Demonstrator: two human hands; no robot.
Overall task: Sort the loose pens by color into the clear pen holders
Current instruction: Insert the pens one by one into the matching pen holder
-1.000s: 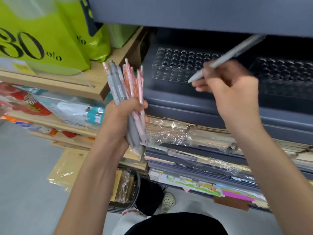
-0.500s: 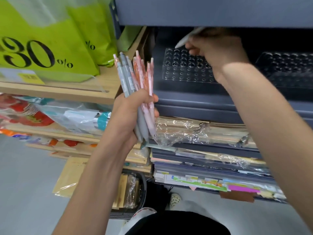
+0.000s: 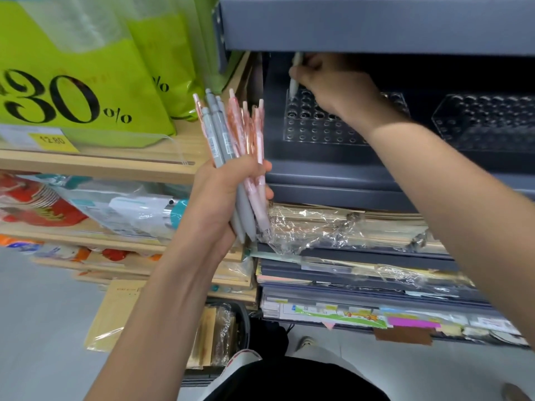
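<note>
Shelving of dark grey metal carried two clear plastic pen holders drilled with round holes, the nearer holder left of the farther holder. Beside the shelving, the left hand gripped an upright bundle of grey and pink pens. The right hand pinched a single pale grey pen, tip down at the nearer holder's back left corner.

Grey and pink pens, lime-green bags with black "30%", dark grey shelf
</note>
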